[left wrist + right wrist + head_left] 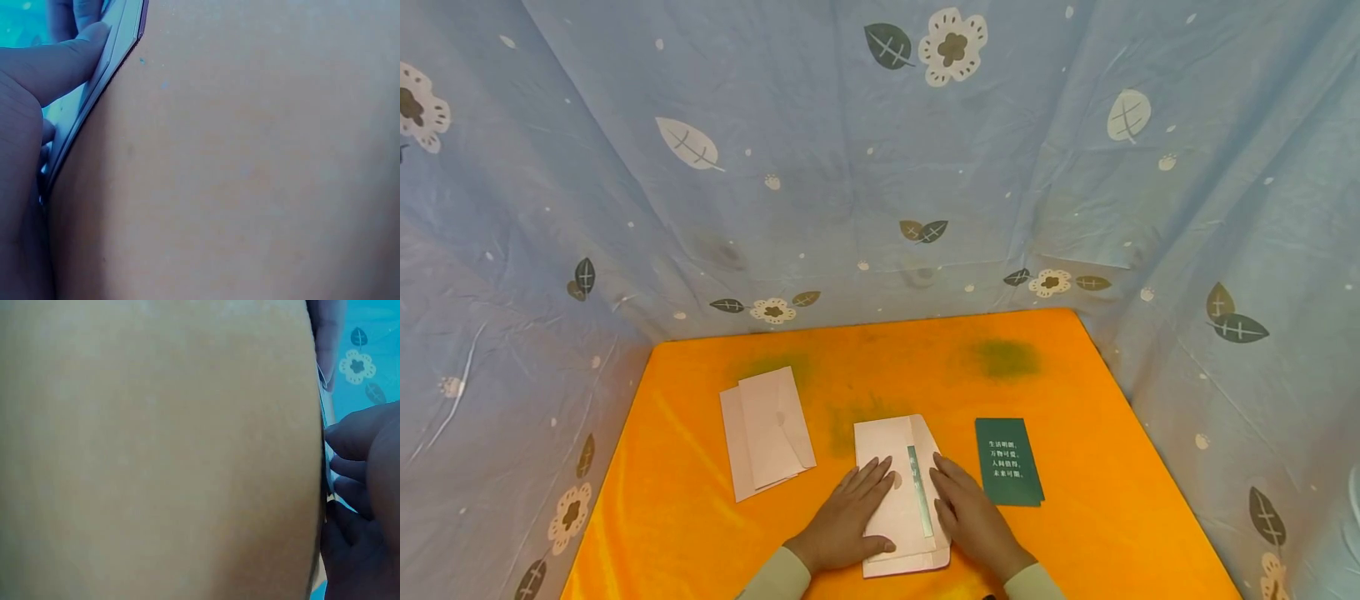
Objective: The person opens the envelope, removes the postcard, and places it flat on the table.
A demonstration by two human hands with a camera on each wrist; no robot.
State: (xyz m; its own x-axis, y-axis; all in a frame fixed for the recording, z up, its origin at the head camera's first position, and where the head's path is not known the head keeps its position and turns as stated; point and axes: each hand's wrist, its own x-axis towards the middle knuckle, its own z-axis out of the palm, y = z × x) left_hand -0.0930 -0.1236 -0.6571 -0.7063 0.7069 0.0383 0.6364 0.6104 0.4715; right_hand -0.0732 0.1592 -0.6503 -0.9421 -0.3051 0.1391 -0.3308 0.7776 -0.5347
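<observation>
A pale pink envelope (891, 437) lies in front of me with its flap toward the right, on top of at least one more envelope whose edge shows below. A strip of a green card (919, 492) with white characters shows along the flap side; the rest of it is hidden. My left hand (853, 521) rests on the envelope's left part, fingers extended and thumb near the lower edge. At the right side, my right hand (973, 517) touches the flap with its fingertips. The left wrist view shows the left thumb (75, 59) on the layered paper edges.
Two pale pink envelopes (771, 429) lie overlapped on the left of the orange cloth (880, 367). A small stack of green cards (1009, 458) with white writing lies to the right. Blue patterned curtains (850, 167) enclose the back and sides.
</observation>
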